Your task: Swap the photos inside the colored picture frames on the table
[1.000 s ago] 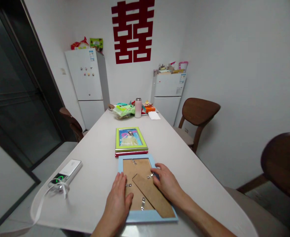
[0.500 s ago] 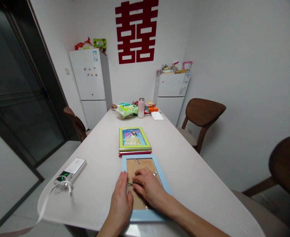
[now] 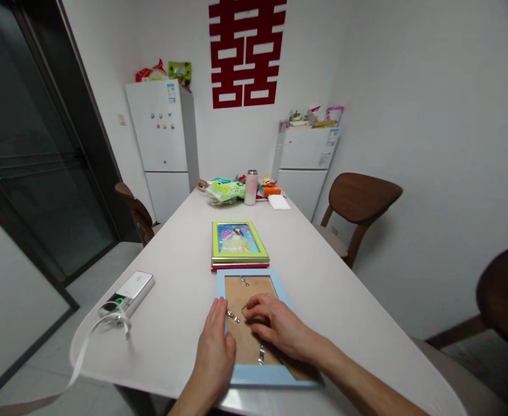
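A light-blue picture frame [image 3: 230, 279] lies face down near the table's front edge, its brown backing board [image 3: 245, 345] showing with small metal clips. My left hand [image 3: 216, 349] lies flat on the frame's left edge, fingers stretched out. My right hand [image 3: 275, 326] rests on the middle of the backing board, fingers bent down onto it and covering the stand. Just beyond lies a green-framed photo [image 3: 238, 241] stacked on a red frame.
A white power bank [image 3: 128, 290] with a white strap lies on the white table [image 3: 180, 271] at the left. Snack packets and a pink bottle [image 3: 250, 187] sit at the far end. Wooden chairs [image 3: 358, 202] stand on both sides; two fridges stand behind.
My right hand slid from the frame's right edge onto the middle of the backing board, covering the stand. The view shifted slightly. The left hand stayed on the left edge.
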### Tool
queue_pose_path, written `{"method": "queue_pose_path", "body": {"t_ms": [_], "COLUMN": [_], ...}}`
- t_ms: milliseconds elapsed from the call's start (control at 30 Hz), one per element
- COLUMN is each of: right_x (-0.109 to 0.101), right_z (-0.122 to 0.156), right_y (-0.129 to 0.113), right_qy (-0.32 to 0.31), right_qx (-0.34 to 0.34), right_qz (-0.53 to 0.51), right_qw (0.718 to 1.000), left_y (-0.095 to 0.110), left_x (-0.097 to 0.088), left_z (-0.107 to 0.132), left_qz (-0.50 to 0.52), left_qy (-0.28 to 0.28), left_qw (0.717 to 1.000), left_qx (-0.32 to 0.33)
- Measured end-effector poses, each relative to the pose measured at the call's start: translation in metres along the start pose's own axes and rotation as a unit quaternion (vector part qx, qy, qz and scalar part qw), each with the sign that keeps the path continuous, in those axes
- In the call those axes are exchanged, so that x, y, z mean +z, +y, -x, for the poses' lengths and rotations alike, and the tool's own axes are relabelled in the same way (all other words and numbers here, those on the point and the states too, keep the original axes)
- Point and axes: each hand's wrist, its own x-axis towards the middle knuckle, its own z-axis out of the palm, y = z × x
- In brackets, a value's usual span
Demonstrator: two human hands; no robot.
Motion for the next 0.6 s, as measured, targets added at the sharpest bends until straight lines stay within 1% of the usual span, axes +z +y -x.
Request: {"method": "queue_pose_path", "body": {"t_ms": [100,167,300,367,500,533,600], "right_x": [-0.013,-0.012,0.000,0.003,-0.001,-0.003,-0.004], "right_z": [0.020,0.027,0.025,0.022,0.013,0.008,-0.007], "right_y": [0.002,0.002,0.003,0.002,0.002,0.003,0.009], "right_qy": [-0.065,-0.074,-0.042,-0.034,-0.023,-0.010,0.030], "right_qx": [-0.024,-0.034,-0.034,-0.034,-0.025,-0.016,0.024], "right_qz": [-0.020,-0.019,0.000,0.000,-0.009,-0.001,0.052], "right_qw": [0.997,0.996,0.999,0.999,0.999,1.000,0.998], "left_y": [0.002,0.002,0.002,0.001,-0.001,-0.001,-0.001], "left_x": [-0.001,0.000,0.001,0.001,0.002,0.002,0.002], "left_z": [-0.001,-0.002,-0.003,-0.002,-0.001,0.000,-0.001], "left_qz": [-0.003,-0.006,-0.004,0.006,0.035,0.039,0.038], "left_qy": [-0.004,-0.005,-0.004,0.000,0.014,0.015,0.013], "left_qw": [1.000,1.000,1.000,1.000,0.999,0.999,0.999], "left_qx": [-0.005,-0.007,-0.008,-0.010,-0.018,-0.021,-0.020]}}
